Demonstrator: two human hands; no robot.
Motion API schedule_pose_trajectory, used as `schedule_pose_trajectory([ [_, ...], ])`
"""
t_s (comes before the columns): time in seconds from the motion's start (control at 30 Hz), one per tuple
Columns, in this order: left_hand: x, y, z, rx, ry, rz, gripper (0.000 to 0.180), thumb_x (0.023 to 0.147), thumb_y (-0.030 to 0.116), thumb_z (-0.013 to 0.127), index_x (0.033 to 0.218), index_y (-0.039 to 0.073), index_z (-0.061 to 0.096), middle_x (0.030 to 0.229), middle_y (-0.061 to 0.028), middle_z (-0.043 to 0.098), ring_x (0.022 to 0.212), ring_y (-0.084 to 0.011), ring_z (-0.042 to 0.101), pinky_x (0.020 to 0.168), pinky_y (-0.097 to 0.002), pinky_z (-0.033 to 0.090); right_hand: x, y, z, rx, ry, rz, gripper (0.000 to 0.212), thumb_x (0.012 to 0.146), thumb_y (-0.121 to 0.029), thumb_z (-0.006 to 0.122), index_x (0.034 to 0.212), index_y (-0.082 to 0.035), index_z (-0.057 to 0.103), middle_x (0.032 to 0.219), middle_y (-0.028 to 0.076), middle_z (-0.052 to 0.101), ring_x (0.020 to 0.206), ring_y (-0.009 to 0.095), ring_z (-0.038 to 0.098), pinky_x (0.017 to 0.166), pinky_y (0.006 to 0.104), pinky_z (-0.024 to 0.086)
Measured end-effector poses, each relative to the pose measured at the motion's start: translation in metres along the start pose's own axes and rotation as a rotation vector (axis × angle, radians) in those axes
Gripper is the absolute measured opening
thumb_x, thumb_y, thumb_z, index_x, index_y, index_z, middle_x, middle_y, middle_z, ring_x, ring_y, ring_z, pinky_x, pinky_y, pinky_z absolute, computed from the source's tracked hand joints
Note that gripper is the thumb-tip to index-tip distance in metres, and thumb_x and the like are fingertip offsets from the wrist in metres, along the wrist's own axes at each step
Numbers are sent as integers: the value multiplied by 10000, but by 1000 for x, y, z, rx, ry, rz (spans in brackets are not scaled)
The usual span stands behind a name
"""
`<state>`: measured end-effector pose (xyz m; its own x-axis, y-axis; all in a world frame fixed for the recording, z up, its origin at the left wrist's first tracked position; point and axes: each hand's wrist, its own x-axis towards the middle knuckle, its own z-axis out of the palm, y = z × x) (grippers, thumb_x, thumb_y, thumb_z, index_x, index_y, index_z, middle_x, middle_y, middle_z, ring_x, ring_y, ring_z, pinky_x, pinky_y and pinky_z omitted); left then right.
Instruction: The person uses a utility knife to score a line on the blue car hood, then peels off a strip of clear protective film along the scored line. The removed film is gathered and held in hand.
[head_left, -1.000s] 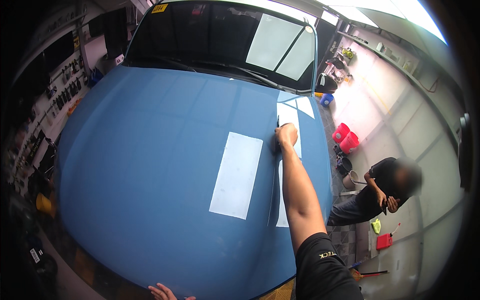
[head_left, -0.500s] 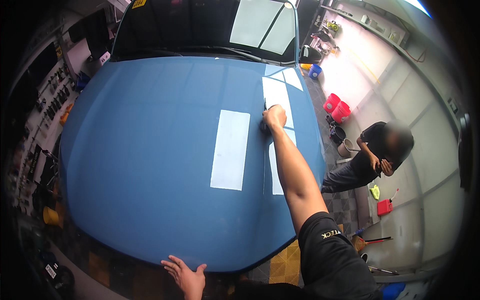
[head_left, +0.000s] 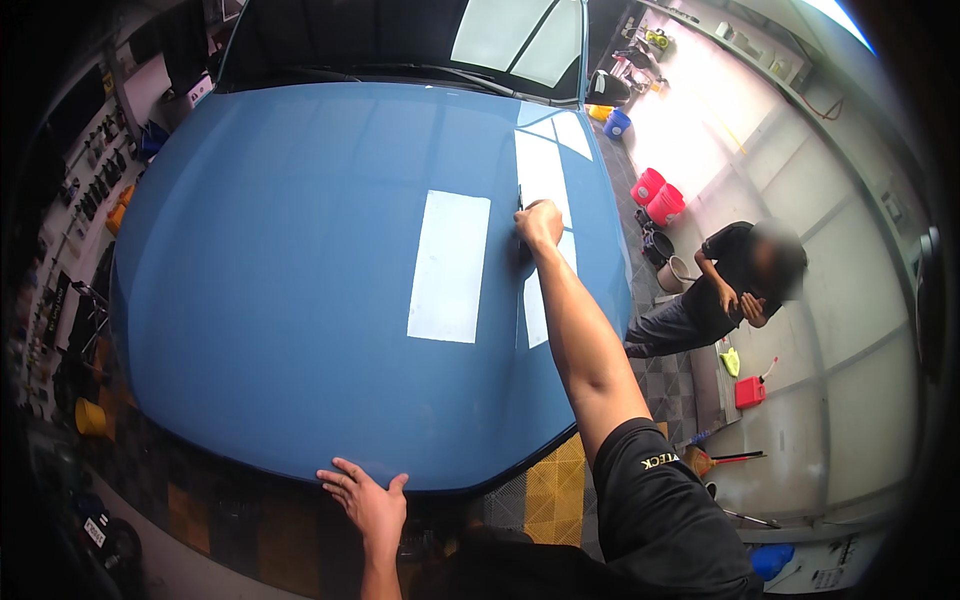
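Observation:
A blue car hood (head_left: 270, 290) spreads out before me, with bright white rectangular reflections on its paint. Far out on its right side, my right hand (head_left: 540, 222) is closed around a thin dark tool (head_left: 520, 197) whose tip points away from me. The hand covers most of that tool, so its kind is unclear. My right arm reaches straight across the hood. At the near front edge, my left hand (head_left: 372, 502) rests with fingers spread, their tips on the paint, holding nothing.
Beyond the hood is the dark windshield (head_left: 370, 40) with its wipers. To the right stands another person (head_left: 740, 285) in dark clothes, hands together. Red buckets (head_left: 662, 203), a red fuel can (head_left: 750, 391) and a broom (head_left: 700, 460) line the right wall. Shelves of bottles (head_left: 105, 180) stand left.
The view has tipped, so the hood sits higher in the picture. My right hand has slid slightly nearer along the hood. My left hand stays at the front edge.

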<state>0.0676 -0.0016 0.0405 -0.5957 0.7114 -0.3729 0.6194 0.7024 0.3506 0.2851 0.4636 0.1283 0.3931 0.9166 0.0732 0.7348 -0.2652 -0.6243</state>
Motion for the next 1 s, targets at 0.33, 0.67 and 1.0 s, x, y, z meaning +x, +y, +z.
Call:
schedule_pose_trajectory([
  [0.33, 0, -3, 3, 41, 48, 67, 1224, 848, 475, 815, 1581, -140, 51, 1550, -538, 9, 1449, -665, 214, 1225, -571, 259, -59, 25, -17, 33, -14, -71, 313, 796, -113, 768, 1085, 5, 754, 1057, 235, 757, 1035, 374, 736, 937, 428, 571],
  [0.67, 4, -8, 3, 85, 74, 117, 1221, 857, 558, 775, 1583, -137, 82, 1545, -540, 72, 1429, -665, 268, 1198, -580, 311, -114, 39, -35, 17, -19, -81, 255, 795, -110, 732, 1017, 14, 752, 978, 238, 760, 966, 376, 747, 899, 424, 580],
  [1.0, 3, -11, 4, 83, 103, 161, 1211, 863, 605, 749, 1573, -146, 117, 1531, -546, 120, 1404, -668, 312, 1149, -581, 387, -166, 63, -45, 39, 36, -214, 331, 770, -143, 732, 1037, 53, 737, 950, 256, 753, 948, 376, 749, 902, 438, 576],
])
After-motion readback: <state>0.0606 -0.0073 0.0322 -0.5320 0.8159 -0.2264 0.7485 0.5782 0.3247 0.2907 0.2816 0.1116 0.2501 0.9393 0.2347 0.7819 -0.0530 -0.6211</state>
